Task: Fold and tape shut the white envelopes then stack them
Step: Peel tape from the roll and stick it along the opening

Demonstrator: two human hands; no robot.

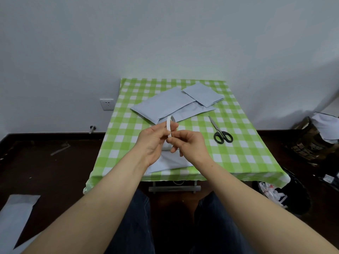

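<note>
The bench (247, 158), under its green checked cloth, is carrying everything you need. At its 12 o'clock side the unfolded white envelopes (161, 105) are lying overlapped, their long axis running from about 8 to 2 o'clock. A folded envelope (202, 94) is resting on their 2 o'clock end.

The near envelope (170, 162) is lying at the bench's 6 o'clock edge, directly beneath your hands. Its long axis is running roughly 9 to 3, and your wrists are covering most of it, so you cannot see the flap edge. The black-handled scissors (220, 133) are sitting at 3 o'clock from your hands, blades pointing toward 11.

Your left hand (153, 142) and right hand (190, 143) are meeting above the near envelope. Each is pinching the white tape (168, 125) with curled fingers. The tape is standing nearly upright between them, running 12 to 6 and curling over at its top end; whether it is a loose strip or a thin roll is not clear.

The envelope is straight below the tape rather than off to a side, so the coming move looks like a short drop. Both hands are equally near.
</note>
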